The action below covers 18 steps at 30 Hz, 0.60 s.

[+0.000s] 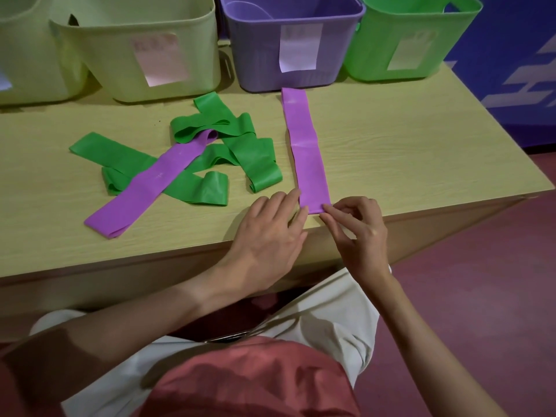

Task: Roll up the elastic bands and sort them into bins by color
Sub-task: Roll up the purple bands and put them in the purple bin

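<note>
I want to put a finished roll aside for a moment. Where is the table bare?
Bare wood lies right of the straight purple band, out to the table edge and up to the green bin. A second patch lies front left, before the tangled green bands. The middle is crowded, and both hands are at the band's near end.

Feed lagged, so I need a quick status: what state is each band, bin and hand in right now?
Straight purple band: flat, unrolled, near end at both hands.
Second purple band: unrolled, across the green pile.
Green bands: tangled, unrolled.
Purple bin: upright, contents unclear.
Green bin: upright.
Left hand: fingertips on band's corner.
Right hand: pinching band's end.
</note>
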Available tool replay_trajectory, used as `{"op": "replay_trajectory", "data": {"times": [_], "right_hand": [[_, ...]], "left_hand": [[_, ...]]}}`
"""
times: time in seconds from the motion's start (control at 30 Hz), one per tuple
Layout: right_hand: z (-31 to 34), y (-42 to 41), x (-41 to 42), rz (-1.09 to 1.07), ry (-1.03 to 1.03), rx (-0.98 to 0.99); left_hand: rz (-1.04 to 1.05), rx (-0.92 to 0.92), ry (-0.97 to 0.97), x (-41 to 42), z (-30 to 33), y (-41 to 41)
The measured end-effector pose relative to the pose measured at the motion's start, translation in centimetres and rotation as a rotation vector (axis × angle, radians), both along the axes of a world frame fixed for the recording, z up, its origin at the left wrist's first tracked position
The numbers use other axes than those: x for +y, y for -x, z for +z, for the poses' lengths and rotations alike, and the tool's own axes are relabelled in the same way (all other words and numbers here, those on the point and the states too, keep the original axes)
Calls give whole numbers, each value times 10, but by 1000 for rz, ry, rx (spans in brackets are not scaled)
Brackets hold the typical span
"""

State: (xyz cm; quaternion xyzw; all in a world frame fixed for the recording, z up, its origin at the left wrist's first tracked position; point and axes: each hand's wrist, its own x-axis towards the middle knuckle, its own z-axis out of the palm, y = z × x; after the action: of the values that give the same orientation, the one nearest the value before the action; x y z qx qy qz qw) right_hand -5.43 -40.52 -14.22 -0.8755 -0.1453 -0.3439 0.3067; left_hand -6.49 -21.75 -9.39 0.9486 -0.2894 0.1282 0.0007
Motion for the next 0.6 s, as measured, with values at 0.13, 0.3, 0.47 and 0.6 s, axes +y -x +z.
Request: {"op": "replay_trajectory", "data": {"times": [0.13, 0.3, 0.47, 0.6], "right_hand": [[-2, 2, 12, -104, -111, -4], [1, 0, 23, -175, -257, 110], [8, -7, 29, -173, -257, 163], [9, -12, 21, -97, -174, 124]], "left_hand": [[64, 19, -25, -5, 1, 5], [122, 30, -45, -6, 2, 5], [149, 39, -56, -9, 3, 3], [169, 55, -92, -13, 3, 2]]}}
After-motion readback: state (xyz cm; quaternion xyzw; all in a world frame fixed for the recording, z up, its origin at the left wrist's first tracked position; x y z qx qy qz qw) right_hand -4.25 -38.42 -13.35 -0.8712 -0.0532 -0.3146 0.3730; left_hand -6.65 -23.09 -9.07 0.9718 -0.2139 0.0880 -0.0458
